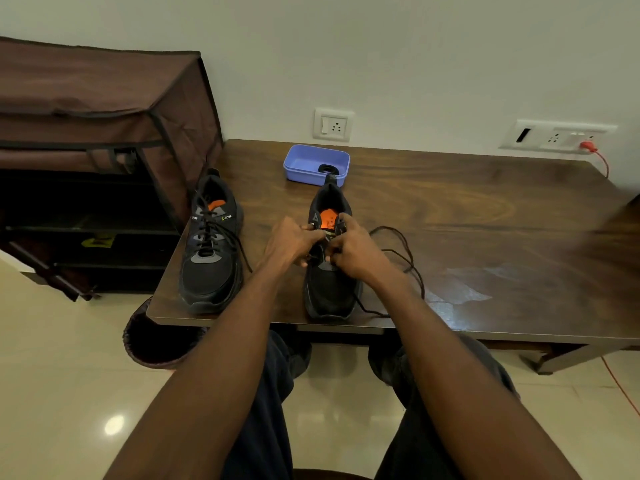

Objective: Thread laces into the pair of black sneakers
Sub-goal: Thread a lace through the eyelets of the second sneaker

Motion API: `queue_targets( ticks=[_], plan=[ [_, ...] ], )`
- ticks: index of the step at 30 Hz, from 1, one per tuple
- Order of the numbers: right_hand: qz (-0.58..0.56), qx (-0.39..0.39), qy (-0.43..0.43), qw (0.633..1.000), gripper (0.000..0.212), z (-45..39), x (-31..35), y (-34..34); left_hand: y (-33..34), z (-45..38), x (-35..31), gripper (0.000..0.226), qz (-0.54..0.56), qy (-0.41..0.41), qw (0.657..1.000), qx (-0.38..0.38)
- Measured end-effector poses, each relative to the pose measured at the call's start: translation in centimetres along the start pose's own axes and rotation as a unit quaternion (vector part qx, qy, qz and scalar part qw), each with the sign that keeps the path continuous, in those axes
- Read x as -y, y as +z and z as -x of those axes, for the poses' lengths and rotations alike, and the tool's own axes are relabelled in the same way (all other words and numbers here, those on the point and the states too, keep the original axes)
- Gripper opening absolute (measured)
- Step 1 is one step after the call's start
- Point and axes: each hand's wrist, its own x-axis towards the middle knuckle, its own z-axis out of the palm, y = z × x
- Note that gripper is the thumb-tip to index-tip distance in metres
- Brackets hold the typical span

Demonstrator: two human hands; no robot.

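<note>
Pale wall and glossy floor tiles framed my view, with a brown fabric shoe rack (97,133) standing at the left. Against it sat the dark wooden bench (467,209), which carried both black sneakers. I saw the left sneaker (211,251) near the bench's left edge, fully laced, toe toward me. The right sneaker (329,271) stood well apart from it, near the front edge, its black lace (408,258) trailing loose across the wood to the right. Behind it lay a shallow blue tray (316,164). My left hand (291,242) and right hand (356,252) met over the right sneaker's eyelets, fingers curled and pinching the lace there.
</note>
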Motion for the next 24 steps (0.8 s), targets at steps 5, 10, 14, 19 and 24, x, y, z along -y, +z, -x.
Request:
queue_targets(
  ticks=[5, 10, 14, 19, 24],
  plan=[
    [-0.072, -0.033, 0.046, 0.996, 0.014, -0.1, 0.2, -0.4, 0.2, -0.1, 0.0, 0.018, 0.039, -0.012, 0.999, -0.001],
    [-0.193, -0.055, 0.126, 0.972, 0.02, 0.4, -0.5, -1.4, 0.3, -0.1, 0.0, 0.018, 0.046, -0.01, 0.999, -0.003],
    [-0.39, -0.071, 0.184, 0.9, 0.026, 0.5, -0.8, -1.6, 0.1, -0.1, 0.2, 0.02, 0.045, -0.009, 0.999, -0.011],
    [-0.465, -0.036, 0.246, 0.85, 0.017, 1.5, -2.2, -4.2, 0.0, 0.0, 0.4, 0.019, 0.053, -0.016, 0.998, 0.003],
    [-0.349, 0.301, 0.12, 0.879, 0.024, 4.5, -3.1, -6.8, 0.0, 0.2, 0.2, 0.019, 0.017, 0.044, 0.999, -0.025]
  ],
)
